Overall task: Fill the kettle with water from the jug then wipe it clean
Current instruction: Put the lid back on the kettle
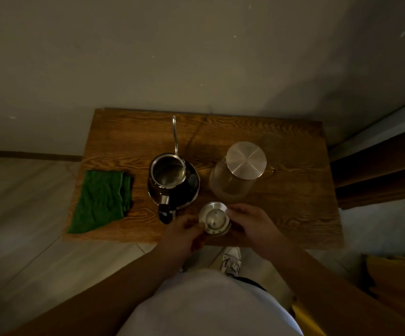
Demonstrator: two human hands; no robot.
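A steel gooseneck kettle point(172, 183) stands uncovered in the middle of the wooden table point(281, 214), its thin spout pointing away from me and its black handle toward me. Right of it stands a glass jug point(230, 185) capped with a round metal lid point(246, 160). The kettle's round metal lid point(214, 218) is upside down near the table's front edge. My left hand point(184, 232) touches its left rim and my right hand point(250, 223) grips its right rim. A folded green cloth point(103, 201) lies at the table's left end.
The small table stands against a plain wall on a tiled floor. A dark wooden door frame point(378, 170) is to the right. Something yellow point(395, 275) sits at the lower right. My shoe point(231, 261) shows below the table's front edge.
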